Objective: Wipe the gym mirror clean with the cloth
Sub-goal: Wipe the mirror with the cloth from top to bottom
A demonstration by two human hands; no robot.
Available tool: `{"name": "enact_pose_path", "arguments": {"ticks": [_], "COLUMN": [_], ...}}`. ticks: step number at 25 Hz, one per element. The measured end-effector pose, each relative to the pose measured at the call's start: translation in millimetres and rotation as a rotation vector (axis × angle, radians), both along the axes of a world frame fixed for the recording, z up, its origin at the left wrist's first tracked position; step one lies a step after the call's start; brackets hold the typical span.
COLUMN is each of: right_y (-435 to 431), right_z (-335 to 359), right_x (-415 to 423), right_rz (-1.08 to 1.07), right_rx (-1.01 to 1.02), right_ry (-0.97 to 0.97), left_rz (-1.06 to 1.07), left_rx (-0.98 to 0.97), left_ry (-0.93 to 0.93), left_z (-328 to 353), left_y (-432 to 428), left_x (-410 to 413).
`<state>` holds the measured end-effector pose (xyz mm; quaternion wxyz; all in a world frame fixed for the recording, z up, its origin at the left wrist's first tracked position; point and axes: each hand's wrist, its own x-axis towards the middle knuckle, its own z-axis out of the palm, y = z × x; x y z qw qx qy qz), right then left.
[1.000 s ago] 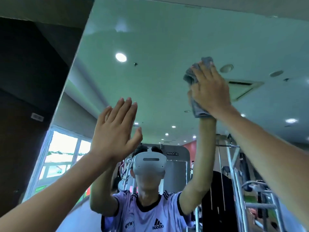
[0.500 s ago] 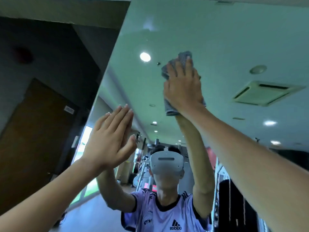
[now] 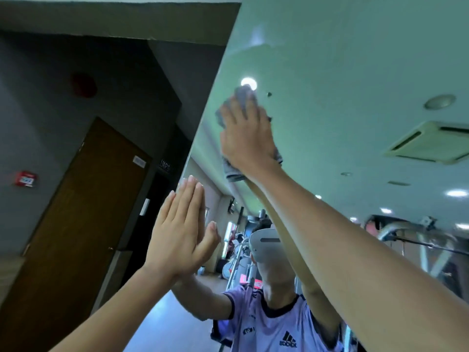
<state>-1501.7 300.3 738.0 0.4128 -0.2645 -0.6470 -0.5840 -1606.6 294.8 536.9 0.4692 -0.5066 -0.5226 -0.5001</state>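
The right hand [image 3: 247,134] is pressing the grey cloth [image 3: 233,171] flat against the mirror [image 3: 355,54] just above the centre of the frame. Its fingers are lying straight over the cloth rather than curling round it. Lower and to the left, the left hand [image 3: 181,224] is holding nothing, with its fingers straight and together. It is seemingly leaning on the glass near the mirror's left edge. A brown door [image 3: 76,212] is standing at the left.
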Motion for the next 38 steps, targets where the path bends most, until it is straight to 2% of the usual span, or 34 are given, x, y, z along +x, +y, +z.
{"name": "enact_pose_path", "arguments": {"ticks": [3,5,6,8,10,11,12,14,16,17,18,19,22,23,24,25,28,29,30,31,33,34,35,36,38], "right_y": [-5.5,-4.3,-1.5,2.5,-0.1,1.5,4.6,6.6,7.2,5.9,8.1,6.6,-3.1,-2.5,0.4,2.6,4.4,3.8,2.9,1.2,-8.2,-8.6,-6.0,-3.3,-0.7], "right_z": [-31.1,-19.8,-6.6,12.8,-8.1,-31.0,-55.6,-92.8,-91.3,-77.7,-58.3,-38.2,-21.9,-39.4,-61.6,-85.1,-108.1,-91.0,-69.4,-47.0,-23.4,-30.9,-49.2,-74.6,-122.0], "right_x": [8.7,29.4,38.0,46.9,27.0,11.8,-1.3,-4.3,22.6,39.0,55.1,69.4,71.1,57.7,45.1,39.3,80.0,101.5,121.3,136.3,145.3,133.8,120.6,109.2,119.5], "right_rz": [-0.044,-0.023,-0.008,0.007,0.028,0.021,0.020,0.000,-0.034,-0.030,-0.017,-0.005,-0.010,-0.013,0.013,0.036,-0.035,-0.035,-0.035,-0.023,-0.001,0.005,0.002,-0.001,-0.034], "right_rx": [-0.012,0.038,0.082,0.027,-0.022,-0.026,-0.004,0.038,0.010,0.017,0.053,0.053,-0.040,-0.046,-0.023,0.006,0.004,0.026,0.049,0.048,-0.035,-0.042,-0.026,-0.006,0.006], "right_ry": [-0.573,-0.794,-0.763,-0.413,-0.078,-0.031,-0.096,-0.423,-0.728,-0.812,-0.800,-0.674,-0.002,0.098,0.072,-0.055,-0.647,-0.751,-0.731,-0.584,-0.075,0.121,0.214,0.172,-0.220], "left_rz": [-0.054,-0.071,-0.068,-0.068,-0.082,-0.095,-0.111,-0.145,-0.161,-0.159,-0.141,-0.107,0.005,0.021,0.031,0.036,0.024,0.018,0.014,0.011,-0.011,-0.027,-0.044,-0.059,-0.089], "left_rx": [-0.035,-0.058,-0.059,-0.055,-0.048,-0.047,-0.053,-0.070,-0.070,-0.069,-0.075,-0.081,-0.090,-0.096,-0.094,-0.093,-0.101,-0.103,-0.105,-0.103,-0.081,-0.074,-0.068,-0.063,-0.052], "left_ry": [-0.137,-0.192,-0.205,-0.218,-0.241,-0.250,-0.258,-0.274,-0.286,-0.289,-0.288,-0.281,-0.226,-0.216,-0.217,-0.222,-0.201,-0.177,-0.145,-0.114,-0.083,-0.083,-0.081,-0.072,-0.063], "left_z": [-25.6,-42.4,-47.5,-51.0,-52.2,-52.7,-53.3,-55.1,-57.6,-58.2,-59.6,-61.3,-66.3,-68.5,-70.0,-71.0,-70.7,-70.6,-70.9,-70.6,-70.6,-71.1,-71.4,-71.3,-70.1], "left_y": [-0.8,-1.3,-1.0,0.8,1.2,1.2,0.6,-0.5,-1.0,-1.6,-1.7,-1.9,-2.2,-2.3,-2.4,-2.7,-5.8,-7.1,-8.5,-9.8,-11.2,-11.2,-10.6,-9.2,-4.6], "left_x": [-8.6,-11.6,-11.5,-10.1,-9.3,-8.8,-7.9,-6.7,-6.9,-6.8,-6.1,-4.4,1.1,3.6,5.6,7.5,11.4,12.9,15.1,18.1,26.1,30.5,35.8,40.3,52.1]}}
